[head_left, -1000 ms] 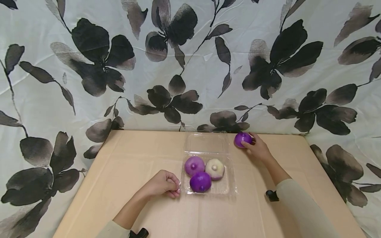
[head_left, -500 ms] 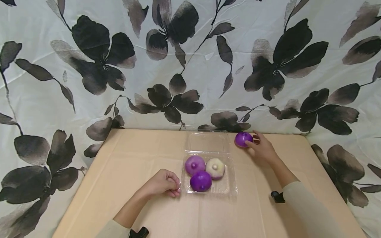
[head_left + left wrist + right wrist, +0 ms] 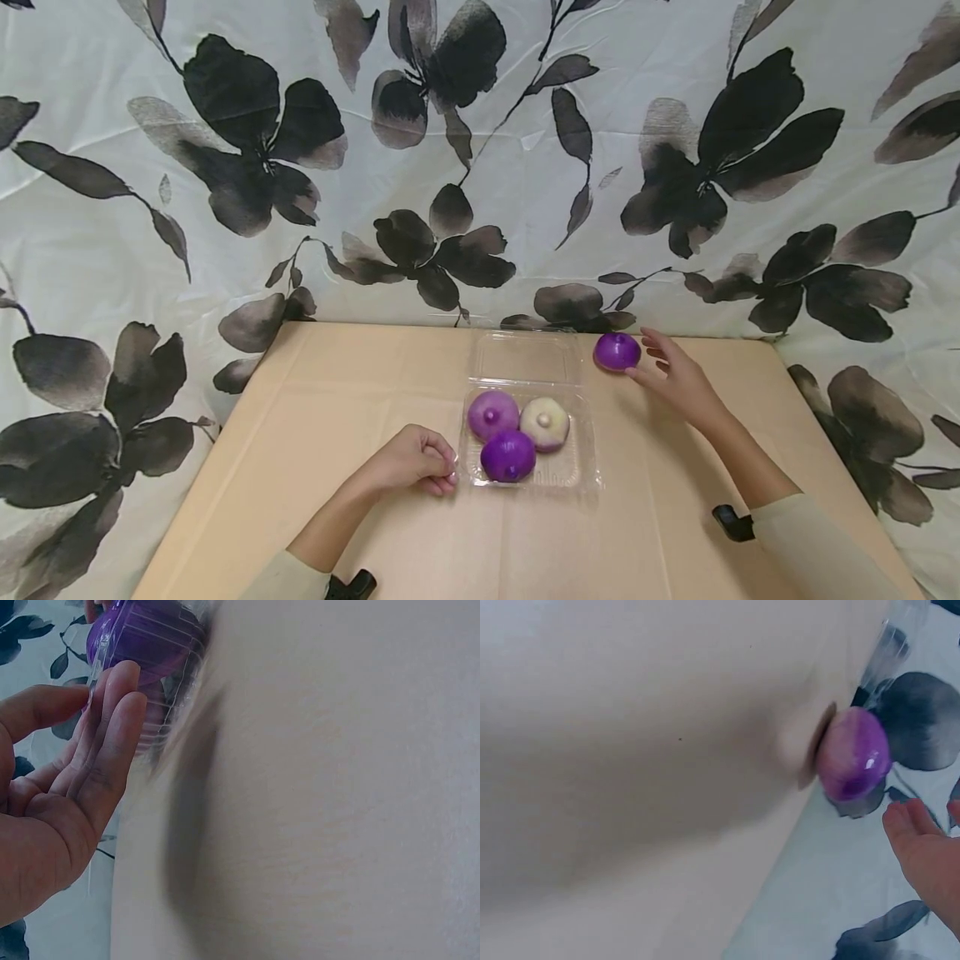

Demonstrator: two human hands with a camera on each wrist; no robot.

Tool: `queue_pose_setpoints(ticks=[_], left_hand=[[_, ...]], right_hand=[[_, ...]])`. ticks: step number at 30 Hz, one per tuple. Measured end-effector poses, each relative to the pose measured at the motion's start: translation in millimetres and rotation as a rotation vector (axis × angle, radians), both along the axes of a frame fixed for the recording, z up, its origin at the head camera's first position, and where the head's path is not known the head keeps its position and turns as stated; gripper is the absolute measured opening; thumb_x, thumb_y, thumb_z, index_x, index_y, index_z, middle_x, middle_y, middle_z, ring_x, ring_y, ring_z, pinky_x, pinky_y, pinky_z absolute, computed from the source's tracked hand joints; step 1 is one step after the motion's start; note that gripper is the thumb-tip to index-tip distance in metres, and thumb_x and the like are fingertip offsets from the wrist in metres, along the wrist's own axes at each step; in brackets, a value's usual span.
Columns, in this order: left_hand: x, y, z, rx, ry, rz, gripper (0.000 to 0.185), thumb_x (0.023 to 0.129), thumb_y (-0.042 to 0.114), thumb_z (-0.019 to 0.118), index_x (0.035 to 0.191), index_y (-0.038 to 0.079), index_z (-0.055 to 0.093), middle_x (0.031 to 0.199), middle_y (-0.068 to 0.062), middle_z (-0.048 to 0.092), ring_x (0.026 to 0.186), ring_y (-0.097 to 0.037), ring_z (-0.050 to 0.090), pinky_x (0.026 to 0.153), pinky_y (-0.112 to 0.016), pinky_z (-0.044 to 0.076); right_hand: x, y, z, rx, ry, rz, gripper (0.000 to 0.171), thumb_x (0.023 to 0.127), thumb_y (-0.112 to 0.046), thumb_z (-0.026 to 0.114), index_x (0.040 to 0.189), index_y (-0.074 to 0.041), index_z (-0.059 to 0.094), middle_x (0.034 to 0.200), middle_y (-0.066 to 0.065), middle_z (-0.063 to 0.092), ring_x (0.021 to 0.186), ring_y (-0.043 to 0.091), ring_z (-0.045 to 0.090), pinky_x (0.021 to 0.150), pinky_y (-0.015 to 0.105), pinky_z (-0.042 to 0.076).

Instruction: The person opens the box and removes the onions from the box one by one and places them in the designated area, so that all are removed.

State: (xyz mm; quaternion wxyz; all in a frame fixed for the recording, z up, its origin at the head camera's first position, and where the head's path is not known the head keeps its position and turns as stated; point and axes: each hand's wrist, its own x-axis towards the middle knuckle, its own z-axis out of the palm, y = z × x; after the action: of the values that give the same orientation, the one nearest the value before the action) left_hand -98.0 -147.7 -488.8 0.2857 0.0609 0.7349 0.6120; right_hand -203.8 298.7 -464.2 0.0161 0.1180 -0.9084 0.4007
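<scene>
A clear plastic clamshell box point(image 3: 586, 478) lies open on the tan table point(image 3: 360, 392), its lid point(image 3: 525, 357) folded back. Inside sit a pale purple onion point(image 3: 492, 414), a whitish onion point(image 3: 545, 423) and a deep purple onion point(image 3: 508, 455). My left hand point(image 3: 444, 472) pinches the box's near left rim between thumb and fingers point(image 3: 112, 727). A fourth purple onion point(image 3: 617, 351) rests on the table right of the lid. My right hand point(image 3: 643, 357) is beside it with straight fingers; in the right wrist view the hand point(image 3: 922, 847) is apart from that onion point(image 3: 853, 754).
A white cloth with dark leaf prints point(image 3: 465, 167) hangs behind the table and drapes down both sides. The table's back edge runs just behind the lid and the loose onion. Black wrist straps point(image 3: 733, 522) show on both arms.
My right hand has let go of the loose purple onion and drawn back a little to the right, fingers straightened. The left hand and the box have stayed put.
</scene>
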Motion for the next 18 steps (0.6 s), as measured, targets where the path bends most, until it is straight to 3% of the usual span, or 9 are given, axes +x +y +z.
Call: queue_pose_setpoints(ticks=[7,10,15,18], left_hand=[[-1.5,0.8,-1.7,-0.004,0.008,-0.005,0.011,0.087,-0.006,0.061,0.096,-0.010,0.066,0.083,-0.022,0.076,0.074,-0.031,0.077,0.072,-0.044,0.069],[-1.4,0.7,-2.1,-0.001,0.006,-0.004,0.011,0.087,-0.006,0.062,0.096,-0.010,0.066,0.083,-0.021,0.076,0.074,-0.030,0.077,0.072,-0.043,0.069],[-0.9,0.2,-1.6,0.001,0.004,-0.006,0.011,0.087,-0.006,0.061,0.096,-0.010,0.066,0.083,-0.021,0.076,0.073,-0.029,0.077,0.072,-0.043,0.069],[-1.0,-0.1,-1.0,0.000,0.005,-0.005,0.011,0.086,-0.006,0.061,0.096,-0.010,0.065,0.083,-0.021,0.076,0.073,-0.029,0.077,0.072,-0.043,0.069]], right_hand=[[24.4,-10.3,5.7,-0.073,0.019,0.055,0.076,0.095,-0.018,0.076,0.156,0.001,0.034,0.153,0.027,0.047,0.139,0.045,0.048,0.116,0.058,0.040],[34.6,-15.6,4.5,-0.082,0.025,0.077,0.076,0.093,-0.019,0.077,0.155,0.000,0.037,0.154,0.023,0.047,0.139,0.041,0.049,0.117,0.043,0.041],[48.6,-27.7,4.4,-0.083,0.045,0.138,0.079,0.090,-0.018,0.081,0.154,-0.002,0.039,0.152,0.020,0.051,0.140,0.036,0.049,0.115,0.008,0.037],[52.9,-35.9,4.1,-0.045,0.074,0.180,0.080,0.087,-0.019,0.084,0.154,-0.006,0.042,0.150,0.016,0.055,0.139,0.033,0.050,0.113,0.005,0.036]])
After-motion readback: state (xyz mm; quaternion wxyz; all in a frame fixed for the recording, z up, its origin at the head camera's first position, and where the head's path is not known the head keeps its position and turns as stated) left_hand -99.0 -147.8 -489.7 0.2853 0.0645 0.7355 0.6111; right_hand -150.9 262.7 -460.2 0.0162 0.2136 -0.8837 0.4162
